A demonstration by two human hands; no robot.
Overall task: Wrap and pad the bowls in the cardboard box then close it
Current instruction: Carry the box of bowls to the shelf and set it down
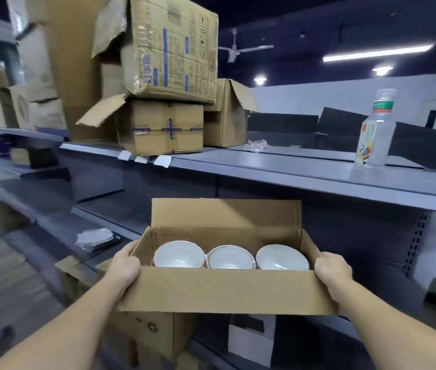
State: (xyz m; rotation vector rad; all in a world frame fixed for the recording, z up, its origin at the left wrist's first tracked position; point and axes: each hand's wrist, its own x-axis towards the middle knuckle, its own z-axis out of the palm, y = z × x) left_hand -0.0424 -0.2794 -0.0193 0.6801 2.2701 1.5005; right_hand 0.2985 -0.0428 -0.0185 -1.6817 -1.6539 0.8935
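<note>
An open cardboard box [225,289] is held up in front of the grey shelving, its far flap standing upright. Three white bowls sit in a row inside: the left bowl [179,255] has a reddish rim, the middle bowl [230,258] a dark-lined rim, the right bowl [281,257] a dark outside. My left hand [123,265] grips the box's left end, fingers curled round the side wall. My right hand [333,271] grips the right end the same way. No wrapping or padding shows in the box.
A grey top shelf [291,169] carries stacked cardboard boxes [163,76] at the left and a clear plastic bottle [375,129] at the right. Crumpled wrapping [94,237] lies on a lower shelf. Another cardboard box [153,332] stands below the held one.
</note>
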